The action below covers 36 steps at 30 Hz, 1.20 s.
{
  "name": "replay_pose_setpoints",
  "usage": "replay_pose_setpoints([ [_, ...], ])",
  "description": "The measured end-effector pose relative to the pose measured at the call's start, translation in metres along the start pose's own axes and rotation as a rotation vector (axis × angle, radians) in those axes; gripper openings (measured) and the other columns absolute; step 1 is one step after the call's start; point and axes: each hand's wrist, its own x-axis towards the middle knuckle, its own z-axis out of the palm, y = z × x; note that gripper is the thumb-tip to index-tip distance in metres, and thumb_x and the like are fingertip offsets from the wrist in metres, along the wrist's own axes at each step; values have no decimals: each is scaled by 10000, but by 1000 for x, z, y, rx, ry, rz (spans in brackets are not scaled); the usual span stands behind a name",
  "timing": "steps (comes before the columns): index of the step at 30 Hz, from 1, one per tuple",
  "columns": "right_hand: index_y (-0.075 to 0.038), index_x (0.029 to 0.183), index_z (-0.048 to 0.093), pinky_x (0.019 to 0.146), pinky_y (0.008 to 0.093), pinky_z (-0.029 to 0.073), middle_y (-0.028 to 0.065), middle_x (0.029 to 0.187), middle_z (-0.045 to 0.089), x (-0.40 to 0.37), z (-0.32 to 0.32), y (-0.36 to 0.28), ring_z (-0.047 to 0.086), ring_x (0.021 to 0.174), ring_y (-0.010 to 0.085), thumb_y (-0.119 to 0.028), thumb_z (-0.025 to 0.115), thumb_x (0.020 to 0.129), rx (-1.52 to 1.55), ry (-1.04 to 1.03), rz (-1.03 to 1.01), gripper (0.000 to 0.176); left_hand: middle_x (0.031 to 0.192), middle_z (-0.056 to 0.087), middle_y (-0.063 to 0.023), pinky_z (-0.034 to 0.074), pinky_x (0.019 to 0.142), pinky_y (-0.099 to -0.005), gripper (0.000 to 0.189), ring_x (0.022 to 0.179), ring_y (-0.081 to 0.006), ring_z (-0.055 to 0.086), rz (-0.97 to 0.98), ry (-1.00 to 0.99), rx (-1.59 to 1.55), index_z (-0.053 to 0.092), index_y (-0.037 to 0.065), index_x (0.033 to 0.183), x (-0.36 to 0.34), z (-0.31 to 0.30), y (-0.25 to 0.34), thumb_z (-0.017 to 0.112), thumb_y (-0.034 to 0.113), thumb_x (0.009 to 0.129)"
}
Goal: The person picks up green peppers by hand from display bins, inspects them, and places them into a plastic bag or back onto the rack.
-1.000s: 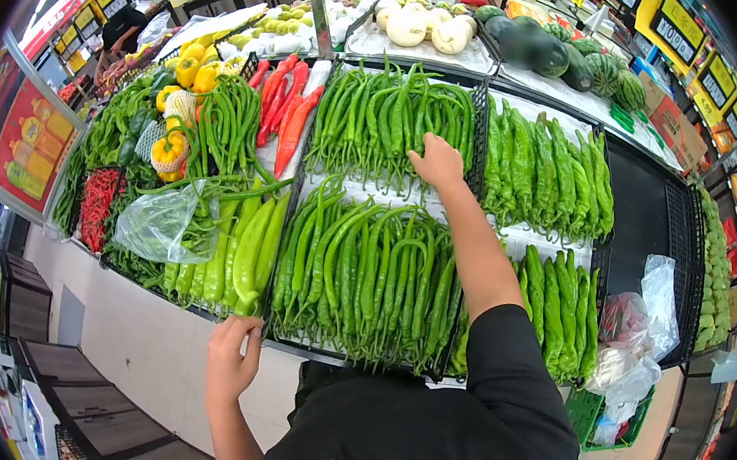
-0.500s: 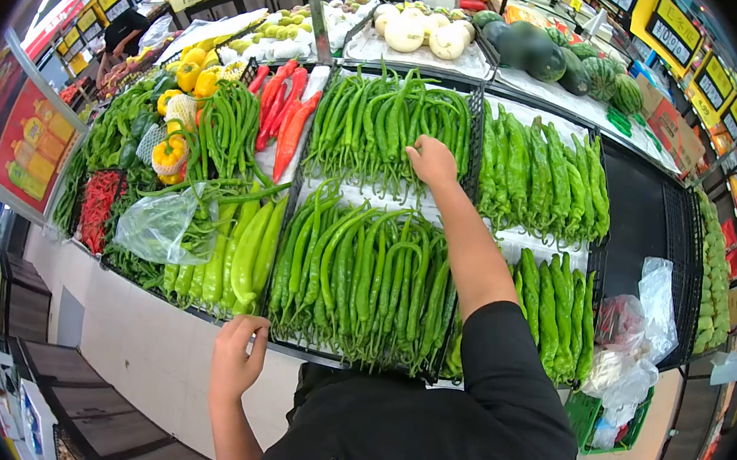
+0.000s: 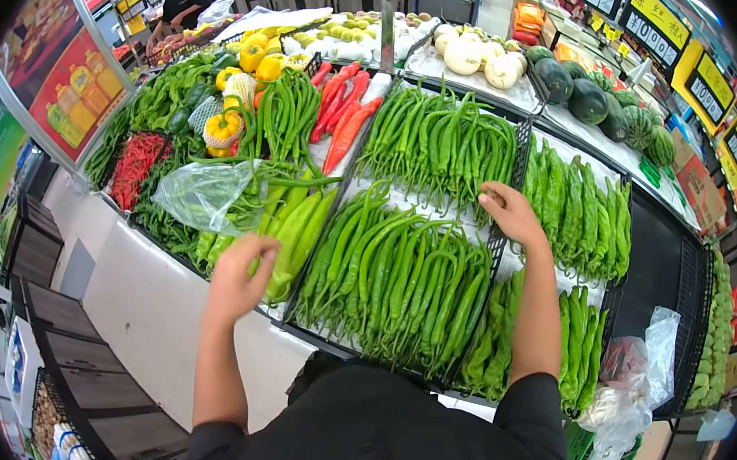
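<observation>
The right hand (image 3: pixel 515 212) is laid open on the long green peppers (image 3: pixel 442 140), the left hand (image 3: pixel 240 273) held loosely curled, empty; stems are best kept aligned.

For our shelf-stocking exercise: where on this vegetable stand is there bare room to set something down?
The empty black tray, between the broad green peppers and the plastic bags, is bare. A thin white liner strip shows between the two long chilli piles. Everywhere else is packed.

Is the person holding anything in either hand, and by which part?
Nothing clearly held. The right hand lies on the black crate rim; the left hand is over the pale green peppers, grip hidden.
</observation>
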Motion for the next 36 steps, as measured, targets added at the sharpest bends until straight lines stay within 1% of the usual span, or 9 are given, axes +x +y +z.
replay_pose_setpoints([
  [8,-7,1218,605,801,281,468,23,982,635,-107,-12,-32,554,850,108,-181,645,947,211,88,-11,325,911,689,-98,489,696,-310,123,801,-194,643,-58,143,-45,627,6,1034,69,-50,-60,590,55,926],
  [13,-22,1235,604,836,285,464,27,1024,649,-170,13,-60,557,884,108,-135,626,945,340,219,81,312,899,681,-84,507,745,-307,171,805,-163,639,-109,109,-35,613,-1,1060,113,-71,-150,599,101,923],
  [17,-22,1225,611,845,278,455,30,1028,649,-195,46,-87,549,895,105,-99,617,933,356,277,165,302,902,681,-115,515,763,-313,270,807,-189,651,-170,8,-61,594,-11,1109,157,-63,-237,633,164,907],
  [20,-17,1214,615,831,272,448,30,1028,646,-199,62,-122,538,889,104,-64,619,910,296,265,198,308,935,681,-145,521,762,-329,352,808,-207,658,-343,-165,-43,572,-9,1153,196,-48,-276,640,227,902],
  [21,-16,1213,615,824,273,448,31,1027,646,-198,68,-133,536,886,104,-57,621,905,273,268,186,312,900,655,-109,524,747,-334,474,772,-203,639,-399,-227,-5,545,-21,1174,210,-41,-291,674,332,884],
  [24,-8,1206,613,796,277,449,34,1017,647,-197,84,-164,535,871,113,-20,625,884,223,287,183,322,939,676,-132,537,737,-378,522,777,-217,646,-624,-404,131,562,-23,1190,240,-17,-308,687,366,866],
  [29,-2,1200,613,798,290,462,60,1012,654,-209,112,-191,561,869,138,-1,625,870,125,278,188,331,1073,679,-200,575,612,-390,628,829,-292,688,-482,-562,144,584,-52,1203,267,31,-378,721,418,811],
  [33,2,1198,614,813,293,472,67,1019,657,-222,128,-200,576,879,139,-9,621,875,138,290,275,323,1259,623,-215,486,972,-413,817,1142,-338,608,-669,-513,146,567,-79,1255,271,40,-375,780,475,693],
  [36,8,1198,612,813,286,474,68,1020,657,-220,137,-203,582,888,133,-24,631,882,133,300,294,318,1362,549,-227,438,1041,-404,972,1238,-354,546,-676,-483,251,502,-79,1323,275,59,-390,777,561,644],
])
